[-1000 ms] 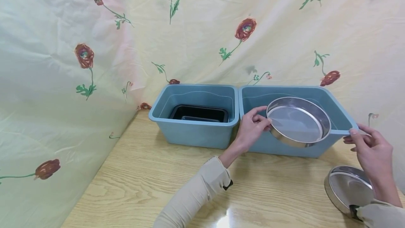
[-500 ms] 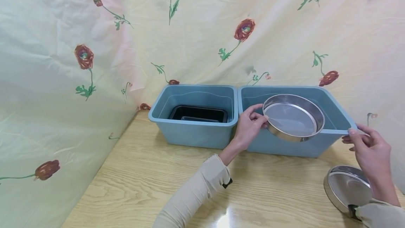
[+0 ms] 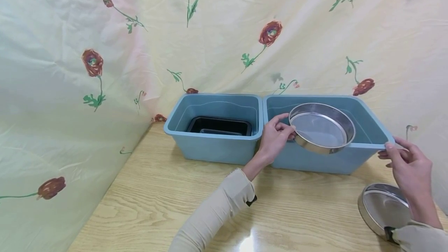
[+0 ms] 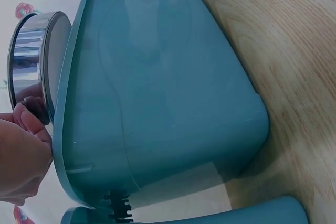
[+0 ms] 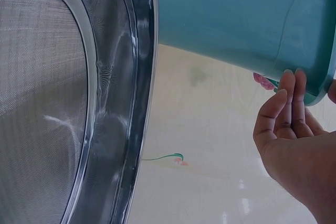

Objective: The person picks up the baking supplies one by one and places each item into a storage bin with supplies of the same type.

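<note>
**A:** ok so what's the left hand (image 3: 274, 137) doing from where you're standing?

**B:** it's pinching the rim of a round steel sieve (image 3: 321, 127) — thumb on the near side, fingers curled over the top edge. The sieve is tilted, mesh facing us, and it sits over the front wall of the right teal bin (image 3: 315, 162), partly above the bin's opening. In the left wrist view you can see the sieve's shiny side wall (image 4: 31, 61) right up against the bin's rim, with the fingers (image 4: 26, 121) wrapped at its lower edge.

**A:** and the right hand (image 3: 407, 162)?

**B:** on the bin's right front corner. Fingers are mostly straight, laid under the lip of the rim, thumb on top — looks more like steadying than a real grab, though I can't quite tell how firmly the thumb is pressing. The right wrist view shows the fingertips (image 5: 289, 90) tucked against the underside of that lip.

**A:** anything else on the table?

**B:** a second teal bin (image 3: 214, 143) just beside the first, walls touching, with a black tray (image 3: 220, 125) lying inside it. There's another round steel sieve or pan (image 3: 381, 207) lying on the wooden table (image 3: 157, 197) near the right forearm. Floral cloth (image 3: 105, 49) hangs behind everything.
</note>
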`<state>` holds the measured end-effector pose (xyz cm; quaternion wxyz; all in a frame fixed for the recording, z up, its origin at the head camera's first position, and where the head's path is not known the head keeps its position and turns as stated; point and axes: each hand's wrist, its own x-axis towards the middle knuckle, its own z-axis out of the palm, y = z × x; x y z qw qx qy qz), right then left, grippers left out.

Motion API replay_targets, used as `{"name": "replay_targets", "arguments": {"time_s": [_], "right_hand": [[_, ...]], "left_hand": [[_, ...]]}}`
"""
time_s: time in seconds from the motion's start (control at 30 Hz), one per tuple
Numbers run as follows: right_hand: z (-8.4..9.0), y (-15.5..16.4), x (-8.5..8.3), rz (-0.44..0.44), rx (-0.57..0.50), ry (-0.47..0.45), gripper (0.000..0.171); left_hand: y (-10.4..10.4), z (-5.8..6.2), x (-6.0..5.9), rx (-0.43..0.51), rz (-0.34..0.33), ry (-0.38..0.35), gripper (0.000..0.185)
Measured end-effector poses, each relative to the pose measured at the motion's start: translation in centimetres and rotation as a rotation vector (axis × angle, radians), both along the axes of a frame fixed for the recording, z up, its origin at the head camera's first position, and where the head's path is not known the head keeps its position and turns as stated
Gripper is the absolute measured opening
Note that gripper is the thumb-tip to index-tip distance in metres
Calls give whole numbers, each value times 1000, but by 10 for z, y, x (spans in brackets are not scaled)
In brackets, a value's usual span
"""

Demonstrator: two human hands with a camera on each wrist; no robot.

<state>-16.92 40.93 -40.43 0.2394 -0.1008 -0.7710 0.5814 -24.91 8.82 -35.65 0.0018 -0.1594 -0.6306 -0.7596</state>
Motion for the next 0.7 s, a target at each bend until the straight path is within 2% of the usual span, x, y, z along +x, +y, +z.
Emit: {"name": "replay_targets", "arguments": {"time_s": [0.23,0.43,0.7], "right_hand": [[-2,0,1,-9,21,-9,38],[-2,0,1,-12,29,6,37],[-2,0,1,-11,33,10,37]], "left_hand": [[-1,3,-3,-16,2,5,42],[0,8,-5,-10,8,-11,42],[1,8,-6,-1,28,-31,42]]}}
